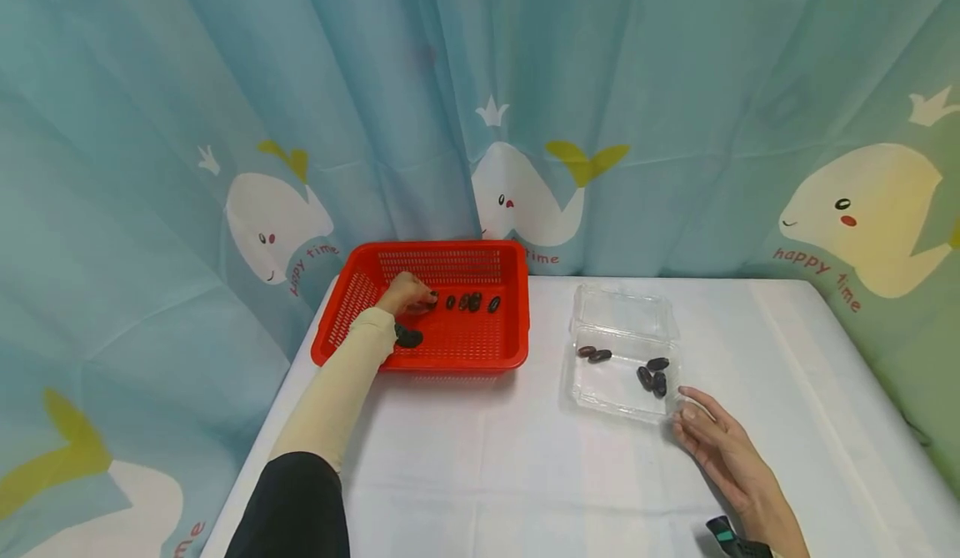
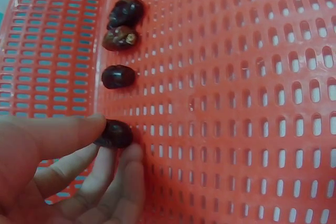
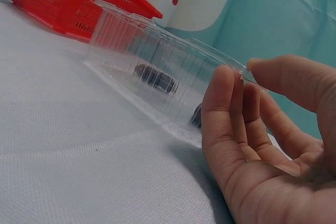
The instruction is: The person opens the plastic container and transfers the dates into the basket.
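Inside the red basket [image 1: 457,358], my left hand [image 1: 407,295] pinches a dark brown date [image 2: 117,134] between thumb and fingers, low over the perforated floor. Several more dates lie in a row beside it, among them a single glossy date [image 2: 118,76] and a wrinkled date [image 2: 121,38] with a pale stem end. My right hand [image 1: 723,445] pinches the rim at the near right corner of a clear plastic box [image 1: 611,399]. The box's lid [image 1: 626,312] is folded back. Several dates sit in the box, including a left pair [image 1: 599,356] and a group at the right [image 1: 659,384].
A white cloth covers the table [image 1: 480,458], with the basket at its back left and the box to the right. Behind the table hangs a blue-green curtain [image 1: 712,124] with whale prints. My right wrist wears a dark band [image 1: 738,541].
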The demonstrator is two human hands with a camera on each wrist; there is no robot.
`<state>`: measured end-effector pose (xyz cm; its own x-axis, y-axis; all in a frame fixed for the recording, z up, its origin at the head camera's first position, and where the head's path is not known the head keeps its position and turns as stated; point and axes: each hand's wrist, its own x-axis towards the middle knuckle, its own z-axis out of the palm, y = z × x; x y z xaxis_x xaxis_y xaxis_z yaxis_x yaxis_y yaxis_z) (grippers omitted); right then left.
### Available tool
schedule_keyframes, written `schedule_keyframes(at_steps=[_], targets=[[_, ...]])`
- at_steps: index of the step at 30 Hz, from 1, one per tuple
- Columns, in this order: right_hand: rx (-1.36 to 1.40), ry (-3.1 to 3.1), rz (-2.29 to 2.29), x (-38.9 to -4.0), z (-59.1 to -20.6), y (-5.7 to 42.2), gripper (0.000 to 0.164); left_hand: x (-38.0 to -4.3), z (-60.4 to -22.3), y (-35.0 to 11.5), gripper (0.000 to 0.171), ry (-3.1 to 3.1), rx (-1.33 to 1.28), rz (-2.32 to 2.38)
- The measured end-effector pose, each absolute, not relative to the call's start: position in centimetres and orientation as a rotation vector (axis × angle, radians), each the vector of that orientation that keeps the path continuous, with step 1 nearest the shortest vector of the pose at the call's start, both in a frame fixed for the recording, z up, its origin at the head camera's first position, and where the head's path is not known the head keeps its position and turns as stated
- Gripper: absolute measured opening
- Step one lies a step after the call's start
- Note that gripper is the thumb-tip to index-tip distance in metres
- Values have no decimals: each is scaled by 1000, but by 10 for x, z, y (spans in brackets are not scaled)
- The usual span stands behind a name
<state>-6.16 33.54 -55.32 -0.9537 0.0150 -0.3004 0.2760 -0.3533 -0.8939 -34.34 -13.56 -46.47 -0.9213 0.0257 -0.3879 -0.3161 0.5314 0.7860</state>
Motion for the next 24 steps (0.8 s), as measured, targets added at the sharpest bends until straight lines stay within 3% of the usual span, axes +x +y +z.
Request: schedule_keyframes(at_steps=[7,14,19,24], targets=[[382,1671,-2436,-62,-554,336,31,-354,-479,-138,8,2470,-274,1318],[392,1663,-2441,-63,-554,338,32,-340,-471,-131,18,2589,-271,1255],[380,1653,-2447,-63,-555,338,32,-338,-471,-131,10,2627,-235,1230],[376,1657,-2446,-63,-555,337,32,-343,-474,-136,45,2631,-186,1133]])
